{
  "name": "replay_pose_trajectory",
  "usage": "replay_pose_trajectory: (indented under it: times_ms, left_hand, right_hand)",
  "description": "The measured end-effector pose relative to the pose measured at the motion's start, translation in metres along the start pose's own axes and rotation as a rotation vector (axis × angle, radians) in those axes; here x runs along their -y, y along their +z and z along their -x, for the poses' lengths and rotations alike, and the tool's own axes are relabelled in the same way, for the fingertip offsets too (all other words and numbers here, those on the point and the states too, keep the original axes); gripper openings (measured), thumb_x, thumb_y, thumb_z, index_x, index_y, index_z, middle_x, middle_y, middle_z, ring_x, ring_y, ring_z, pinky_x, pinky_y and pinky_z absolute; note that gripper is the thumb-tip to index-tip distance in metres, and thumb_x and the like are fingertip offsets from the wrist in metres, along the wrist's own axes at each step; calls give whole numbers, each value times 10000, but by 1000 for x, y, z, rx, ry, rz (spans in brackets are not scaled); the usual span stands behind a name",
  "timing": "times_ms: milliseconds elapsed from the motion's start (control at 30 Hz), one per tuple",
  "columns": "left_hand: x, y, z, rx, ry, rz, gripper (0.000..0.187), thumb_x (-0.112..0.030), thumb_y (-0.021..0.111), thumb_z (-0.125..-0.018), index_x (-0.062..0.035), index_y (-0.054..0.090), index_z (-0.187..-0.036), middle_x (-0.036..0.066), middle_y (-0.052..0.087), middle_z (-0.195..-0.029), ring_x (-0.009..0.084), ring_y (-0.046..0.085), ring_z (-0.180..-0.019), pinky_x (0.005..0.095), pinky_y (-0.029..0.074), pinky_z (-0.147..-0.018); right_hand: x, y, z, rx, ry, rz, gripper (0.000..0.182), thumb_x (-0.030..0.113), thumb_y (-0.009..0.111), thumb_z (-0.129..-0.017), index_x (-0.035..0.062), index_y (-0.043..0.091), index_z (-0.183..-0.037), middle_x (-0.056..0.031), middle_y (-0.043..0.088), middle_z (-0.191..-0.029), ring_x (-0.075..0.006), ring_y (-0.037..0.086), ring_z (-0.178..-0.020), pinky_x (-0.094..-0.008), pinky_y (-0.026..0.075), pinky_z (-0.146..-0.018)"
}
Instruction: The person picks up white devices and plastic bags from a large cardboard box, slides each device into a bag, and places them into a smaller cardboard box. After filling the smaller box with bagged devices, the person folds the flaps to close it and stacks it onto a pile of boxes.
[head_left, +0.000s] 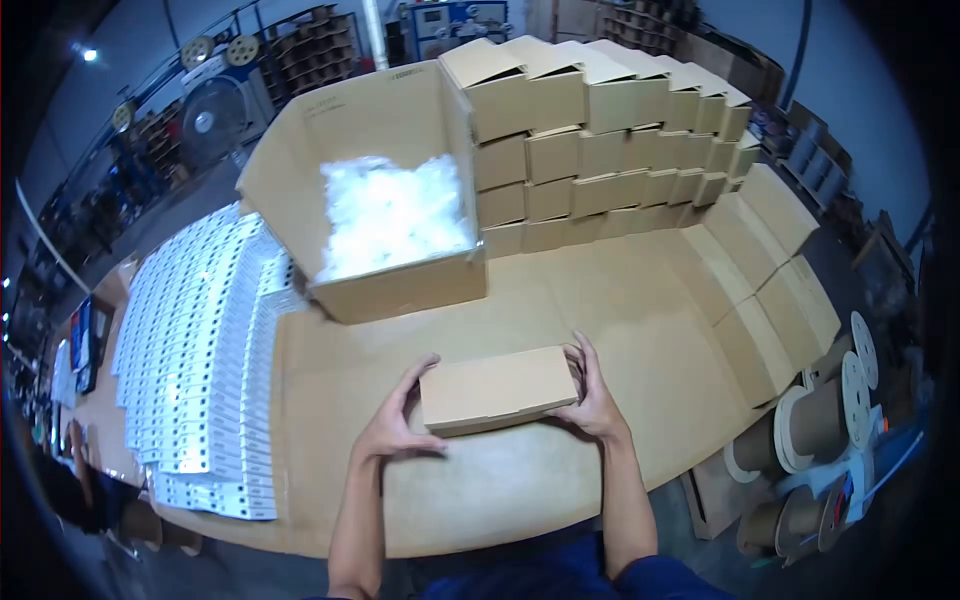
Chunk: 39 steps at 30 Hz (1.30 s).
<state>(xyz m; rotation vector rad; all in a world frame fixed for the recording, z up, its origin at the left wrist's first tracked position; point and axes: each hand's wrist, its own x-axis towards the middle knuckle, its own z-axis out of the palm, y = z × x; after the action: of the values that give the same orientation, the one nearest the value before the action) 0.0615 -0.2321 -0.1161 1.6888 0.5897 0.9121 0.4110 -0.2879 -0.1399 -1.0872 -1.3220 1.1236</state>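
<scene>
A small closed cardboard box [498, 388] is between my two hands over the near middle of the table, its long side facing me. My left hand [392, 420] curves around the box's left end, fingertips at the far corner and thumb by the near bottom corner; a gap shows between palm and box. At the other end, my right hand [592, 395] grips the box, with fingers behind and thumb in front. The lid is shut, so its contents are hidden.
A large open carton [400, 295] holding white, translucent packing stands behind. Rows of stacked small cardboard boxes [555, 155] line the back right, beside open-flapped boxes [745, 290]. White strips with dark holes [190, 350] are stacked left. Spools [810, 430] stand off the table's right edge. Another person's hand [78, 450] shows far left.
</scene>
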Motion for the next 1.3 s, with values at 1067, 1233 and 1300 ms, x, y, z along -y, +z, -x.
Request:
replay_pose_trajectory:
  times_ms: [1067,1233,1300]
  left_hand:
    - [33,11,-77,-759,57,-677,745,-61,751,-722,-1,434,-1394,251,406,-1434,424,409,-1380,479,361,-1163]
    - [47,2,-93,-873,92,-741,538,-49,739,-722,-15,495,-1200,200,441,-1252,381,447,-1239,475,415,-1058]
    - [49,-6,-97,-866,107,-765,469,-73,734,-759,3,502,-1159,185,457,-1186,362,464,-1154,461,418,-1022]
  right_hand:
    - [-17,60,-123,-242,-274,411,656,119,769,-765,21,503,-1357,-174,527,-1401,-342,497,-1351,-416,394,-1152]
    - [-20,61,-148,-207,-248,432,681,176,765,-796,35,462,-1390,-200,535,-1388,-374,513,-1334,-439,410,-1131]
    - [-19,62,-149,-210,-210,455,679,184,767,-799,33,463,-1387,-201,533,-1392,-379,514,-1335,-445,411,-1129]
